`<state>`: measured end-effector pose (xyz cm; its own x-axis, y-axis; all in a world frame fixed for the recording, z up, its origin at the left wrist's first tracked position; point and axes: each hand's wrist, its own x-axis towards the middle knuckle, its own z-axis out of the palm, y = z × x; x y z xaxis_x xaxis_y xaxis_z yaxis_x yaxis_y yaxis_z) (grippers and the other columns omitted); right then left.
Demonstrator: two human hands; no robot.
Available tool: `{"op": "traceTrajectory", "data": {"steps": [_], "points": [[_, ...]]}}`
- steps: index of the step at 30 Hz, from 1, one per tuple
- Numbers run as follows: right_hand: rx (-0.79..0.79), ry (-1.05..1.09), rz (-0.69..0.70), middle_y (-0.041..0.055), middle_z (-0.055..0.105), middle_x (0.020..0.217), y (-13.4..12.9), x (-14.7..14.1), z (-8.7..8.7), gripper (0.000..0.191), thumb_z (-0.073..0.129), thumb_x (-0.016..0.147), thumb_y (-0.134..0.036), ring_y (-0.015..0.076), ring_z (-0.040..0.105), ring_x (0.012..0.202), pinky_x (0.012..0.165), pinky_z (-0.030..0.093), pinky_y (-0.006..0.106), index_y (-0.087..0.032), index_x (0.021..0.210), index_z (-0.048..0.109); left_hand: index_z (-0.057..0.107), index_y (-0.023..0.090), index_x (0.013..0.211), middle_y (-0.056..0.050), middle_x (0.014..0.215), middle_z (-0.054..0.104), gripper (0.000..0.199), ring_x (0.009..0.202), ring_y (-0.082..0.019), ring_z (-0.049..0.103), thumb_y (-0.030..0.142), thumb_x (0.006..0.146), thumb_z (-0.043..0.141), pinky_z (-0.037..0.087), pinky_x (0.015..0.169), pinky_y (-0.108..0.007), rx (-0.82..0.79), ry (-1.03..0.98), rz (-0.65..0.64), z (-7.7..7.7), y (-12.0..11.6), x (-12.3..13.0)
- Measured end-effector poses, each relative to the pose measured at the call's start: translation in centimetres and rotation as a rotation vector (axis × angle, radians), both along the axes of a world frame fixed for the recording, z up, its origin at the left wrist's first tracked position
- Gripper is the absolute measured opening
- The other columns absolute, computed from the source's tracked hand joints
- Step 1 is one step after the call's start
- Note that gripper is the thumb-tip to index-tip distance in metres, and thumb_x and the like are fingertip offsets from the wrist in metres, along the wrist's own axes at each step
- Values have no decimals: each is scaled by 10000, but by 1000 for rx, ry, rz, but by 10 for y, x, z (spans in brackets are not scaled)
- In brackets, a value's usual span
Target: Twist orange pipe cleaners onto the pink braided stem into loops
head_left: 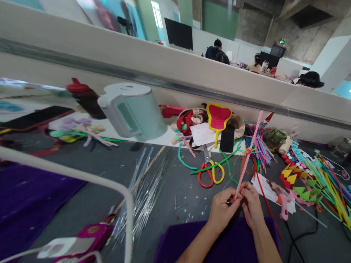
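A long pink fuzzy pipe-cleaner stem (248,155) stands upright with a slight lean to the right. Its lower end is pinched in my left hand (222,209), where a bit of red and orange shows at the fingertips. Close against it, my right hand (251,205) has its fingers closed on the same lower end; just what the fingertips press is hidden. Under my forearms lies a dark purple cloth (181,241). Beyond my hands, scissors (210,171) with red and yellow handles rest beside green pipe cleaners (211,167).
A pale teal kettle (137,113) and a dark red-lidded bottle (87,98) stand at the back left. Thin wires (148,197) lie left of centre. Bundled pipe cleaners (257,146), a black phone (227,138) and a pink glue gun (284,206) lie ahead and right.
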<state>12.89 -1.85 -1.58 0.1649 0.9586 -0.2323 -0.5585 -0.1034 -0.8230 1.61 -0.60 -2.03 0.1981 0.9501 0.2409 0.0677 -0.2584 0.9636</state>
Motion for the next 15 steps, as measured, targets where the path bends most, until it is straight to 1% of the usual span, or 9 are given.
{"op": "traceTrajectory", "data": {"steps": [2, 4, 6, 8, 12, 13, 15], "points": [[17, 9, 5, -61, 553, 638, 0, 0, 2, 194, 693, 699, -214, 72, 510, 541, 545, 426, 170, -205, 872, 606, 646, 183, 654, -3, 644, 622, 97, 617, -141, 548, 175, 733, 589, 418, 606, -227, 11, 15, -3, 1, -2, 3], [37, -5, -1, -61, 547, 651, -1, 1, 3, 255, 704, 705, -224, 71, 506, 541, 547, 426, 173, -209, 946, 622, 630, 172, 649, 4, 640, 611, 80, 605, -127, 534, 154, 717, 594, 410, 594, -220, -8, -1, -1, 3, -4, 5], [51, -37, -14, -57, 534, 645, -1, 2, 2, 233, 708, 720, -248, 75, 502, 540, 540, 428, 181, -200, 936, 633, 619, 164, 645, 11, 625, 598, 67, 583, -113, 517, 140, 705, 603, 403, 578, -213, -59, -59, 5, 6, -4, 6], [70, -67, -33, -55, 522, 637, -2, 2, 1, 208, 712, 733, -274, 76, 496, 530, 512, 418, 181, -195, 909, 632, 606, 158, 644, 18, 594, 586, 65, 549, -101, 502, 152, 706, 624, 396, 554, -208, -145, -152, 4, 10, -3, 5], [178, -65, -87, -54, 546, 707, -4, 3, 1, 284, 740, 722, -263, 71, 500, 534, 475, 403, 169, -232, 965, 597, 576, 153, 656, 21, 565, 601, 153, 518, -102, 543, 221, 688, 709, 422, 545, -214, -355, -417, -60, 20, 0, 3], [195, -55, -72, -51, 556, 716, -5, 4, 1, 279, 743, 723, -260, 69, 506, 537, 480, 408, 168, -232, 960, 596, 572, 152, 656, 21, 572, 608, 175, 527, -107, 562, 225, 673, 730, 439, 559, -220, -391, -479, -73, 21, 1, 3], [199, -32, 5, -36, 577, 710, -6, 6, 2, 238, 741, 733, -275, 68, 519, 542, 496, 416, 168, -208, 924, 616, 571, 150, 653, 18, 587, 620, 202, 538, -113, 579, 223, 648, 760, 461, 575, -231, -440, -573, -93, 22, 3, 1]]}}
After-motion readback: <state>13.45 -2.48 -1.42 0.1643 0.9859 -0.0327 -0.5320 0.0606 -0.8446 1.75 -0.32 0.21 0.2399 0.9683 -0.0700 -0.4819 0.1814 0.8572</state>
